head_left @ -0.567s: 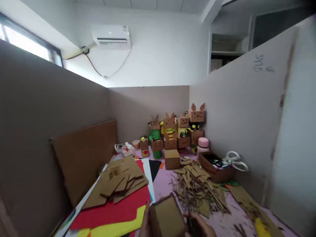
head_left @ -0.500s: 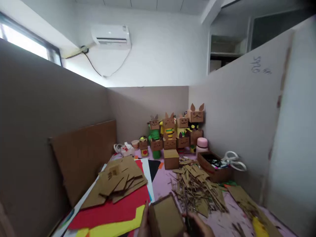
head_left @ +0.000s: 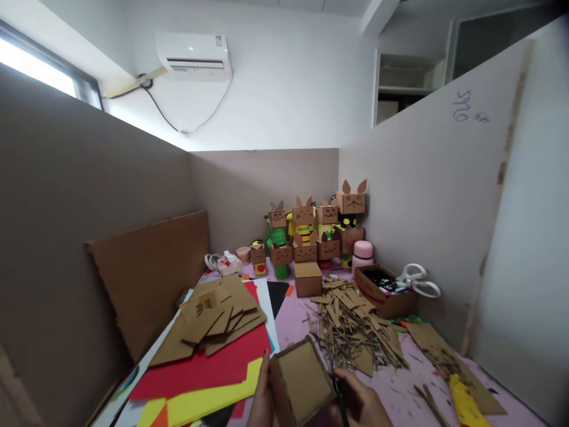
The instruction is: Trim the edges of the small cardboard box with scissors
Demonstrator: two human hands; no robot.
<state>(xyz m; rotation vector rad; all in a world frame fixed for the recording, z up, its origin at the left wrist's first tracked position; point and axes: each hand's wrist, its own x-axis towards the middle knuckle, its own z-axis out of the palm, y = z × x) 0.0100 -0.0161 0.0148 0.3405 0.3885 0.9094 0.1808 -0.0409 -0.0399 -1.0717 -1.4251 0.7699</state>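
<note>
At the bottom of the head view, my left hand (head_left: pixel 262 396) is closed around the left side of a small cardboard box (head_left: pixel 302 379). The box is tilted, its square face turned up with dark edges around it. My right hand (head_left: pixel 362 400) is at the box's right edge, fingers closed on a thin dark tool (head_left: pixel 339 397) with a narrow upper end. Whether it is a knife or scissors I cannot tell. A heap of cardboard scraps (head_left: pixel 355 326) lies just beyond my right hand. Past my left hand are red paper (head_left: pixel 204 379) and yellow paper (head_left: pixel 213 402).
Cut cardboard sheets (head_left: pixel 222 314) are piled at left. Several cardboard animal figures (head_left: pixel 304 216) stand at the back, behind a closed box (head_left: pixel 308 280). At right are a pink bottle (head_left: pixel 363 252), a supply box (head_left: pixel 391 303) with white-handled scissors (head_left: pixel 418 280) and a yellow tube (head_left: pixel 464 403).
The view has tipped downward slightly, so the box and both hands show more fully. The box is still in my left hand and the dark tool still in my right.
</note>
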